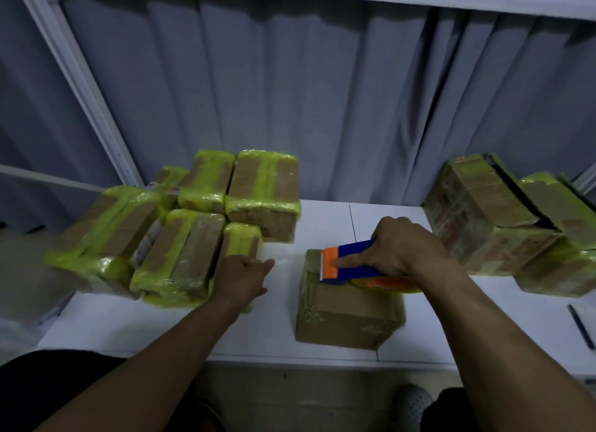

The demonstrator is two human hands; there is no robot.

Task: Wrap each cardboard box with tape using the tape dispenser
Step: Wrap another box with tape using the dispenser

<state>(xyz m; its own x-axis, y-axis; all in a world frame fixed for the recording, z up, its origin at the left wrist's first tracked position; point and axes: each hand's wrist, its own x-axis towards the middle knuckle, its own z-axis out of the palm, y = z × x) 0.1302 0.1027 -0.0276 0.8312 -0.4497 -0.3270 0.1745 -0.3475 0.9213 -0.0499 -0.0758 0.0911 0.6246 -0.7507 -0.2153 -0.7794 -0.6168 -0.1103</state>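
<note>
A plain cardboard box [346,315] lies on the white table [180,328], right of centre, with some tape on its left side. My right hand [398,249] grips the blue and orange tape dispenser [350,264], which rests on the box's top with its orange blade end at the far left edge. A yellowish tape roll [387,284] shows under my wrist. My left hand [243,275] hovers left of the box with loosely curled fingers, holding nothing, next to a wrapped box [242,241].
Several boxes wrapped in yellow-green tape [180,225] are piled on the table's left. Two larger wrapped boxes [503,218] stand at the right. A grey curtain [322,92] hangs behind. A dark pen [580,328] lies near the right edge.
</note>
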